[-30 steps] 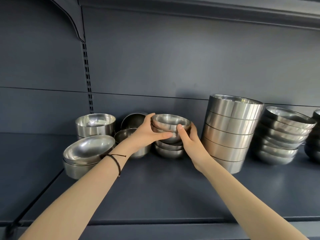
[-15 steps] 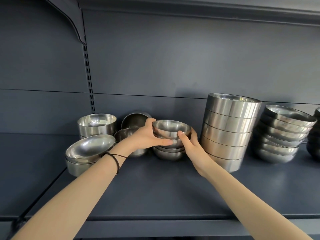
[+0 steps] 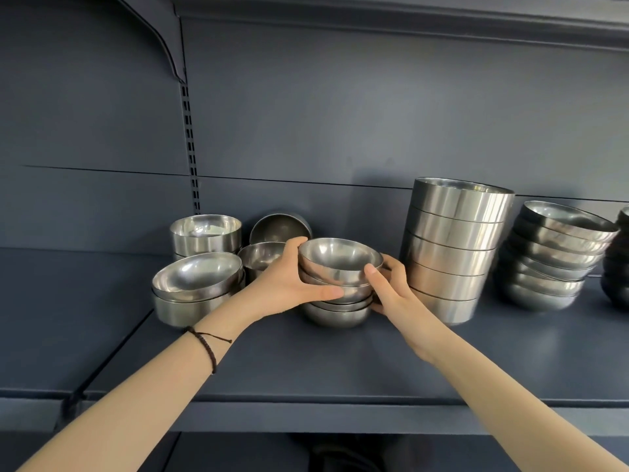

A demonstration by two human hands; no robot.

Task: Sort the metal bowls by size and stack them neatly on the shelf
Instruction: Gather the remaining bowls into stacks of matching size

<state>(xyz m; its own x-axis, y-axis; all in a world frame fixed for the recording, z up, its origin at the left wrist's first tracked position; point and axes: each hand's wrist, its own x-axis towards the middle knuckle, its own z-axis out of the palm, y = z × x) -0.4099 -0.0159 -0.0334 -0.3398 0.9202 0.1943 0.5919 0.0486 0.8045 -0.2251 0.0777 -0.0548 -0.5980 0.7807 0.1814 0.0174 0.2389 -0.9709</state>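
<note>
A short stack of small round metal bowls [image 3: 340, 267] sits in the middle of the dark shelf [image 3: 340, 362]. My left hand [image 3: 289, 284] grips the stack's left side, thumb along the front. From the right, my right hand [image 3: 388, 287] holds the same stack, thumb on the top bowl's wall. To the right stands a tall stack of straight-sided bowls [image 3: 452, 247], then a leaning stack of rounded bowls [image 3: 551, 257]. On the left lie a tilted bowl on a low stack [image 3: 197, 284], a straight-sided bowl [image 3: 206, 233] and loose bowls [image 3: 279, 228].
A slotted upright [image 3: 190, 144] runs up the back panel at the left. Another shelf [image 3: 408, 11] hangs overhead. Darker bowls [image 3: 617, 264] show at the far right edge. The shelf's front part in front of the stacks is bare.
The small bowls in my hands have dropped down onto the ones beneath, so the stack now sits closed up and lower. Both hands stay around it.
</note>
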